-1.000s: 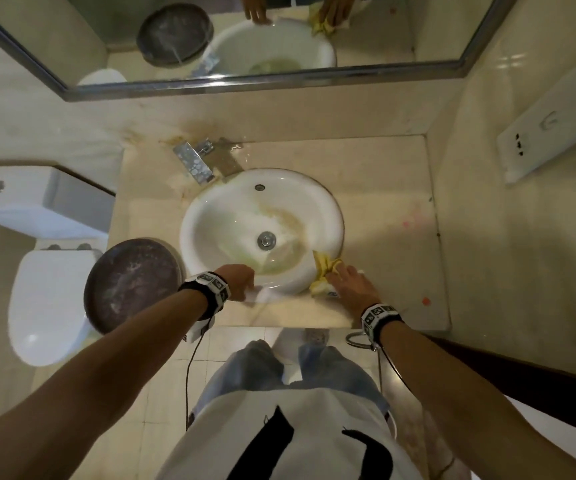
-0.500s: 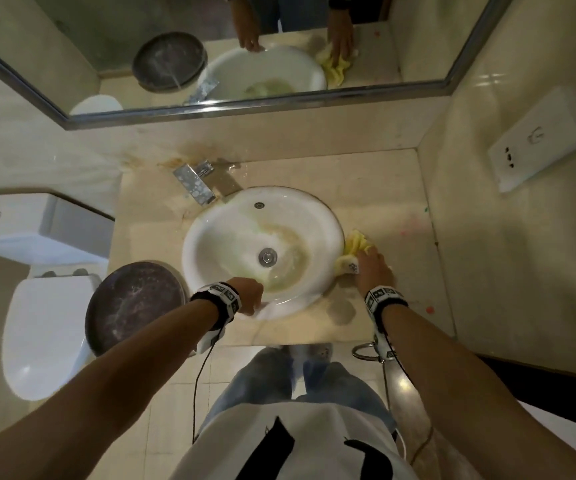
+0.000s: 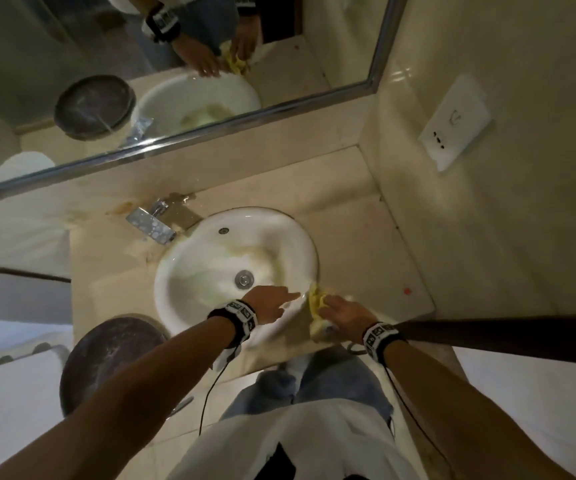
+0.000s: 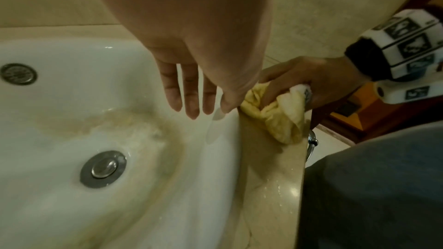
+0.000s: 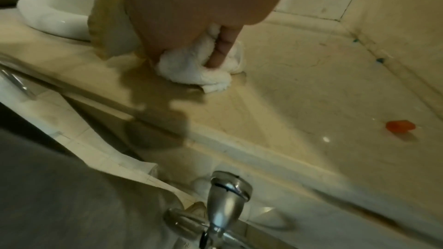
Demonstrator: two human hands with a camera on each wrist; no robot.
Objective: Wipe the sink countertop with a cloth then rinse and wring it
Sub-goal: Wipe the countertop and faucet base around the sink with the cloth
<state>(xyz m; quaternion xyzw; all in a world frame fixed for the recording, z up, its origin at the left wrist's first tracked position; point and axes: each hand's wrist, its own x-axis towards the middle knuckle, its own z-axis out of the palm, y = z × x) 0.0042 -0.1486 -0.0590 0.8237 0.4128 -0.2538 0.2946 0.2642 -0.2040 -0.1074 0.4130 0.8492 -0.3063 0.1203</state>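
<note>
Hands: left (image 4: 189, 75) flat, right (image 3: 343, 311) gripping cloth (image 4: 275, 118)

place: small bathroom, looks like a home or a cheap hotel room

sink: white round basin (image 3: 189, 271) sunk into a beige stone countertop (image 3: 366, 244), yellowish staining around the metal drain (image 3: 244, 279)

tap: chrome faucet (image 3: 151, 225) at about 11 o'clock of the basin, spotted with droplets

mirror: metal-framed mirror (image 3: 378, 43) on the wall at 12 o'clock, reflecting the basin

toilet: white toilet (image 3: 6, 393) with its tank at 9 o'clock of the counter

walls: glossy beige tile, white outlet plate (image 3: 454, 124) at 2 o'clock

extras: dark round bowl (image 3: 106, 358) at 8 o'clock of the basin, tiled floor below
</note>
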